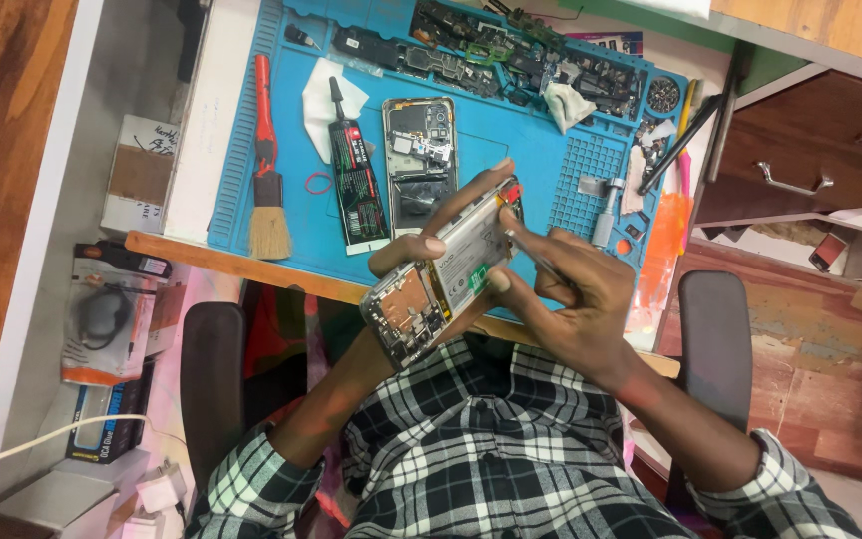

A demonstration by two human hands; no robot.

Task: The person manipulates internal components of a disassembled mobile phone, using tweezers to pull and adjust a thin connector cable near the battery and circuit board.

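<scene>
My left hand (pixel 441 245) grips an opened smartphone (pixel 441 284), its back cover off, so the white battery and circuit boards show. The phone is tilted over my lap, just in front of the desk's edge. My right hand (pixel 576 299) pinches thin metal tweezers (pixel 531 255). Their tip touches the phone's upper end near a small red part (pixel 511 192).
A blue repair mat (pixel 511 150) covers the desk. On it lie a second opened phone (pixel 421 165), a black glue tube (pixel 356 175), an orange-handled brush (pixel 267 180), a white cloth (pixel 323 100), a screwdriver (pixel 606 210) and several loose parts along the far edge. Wooden drawers (pixel 800 160) stand at right.
</scene>
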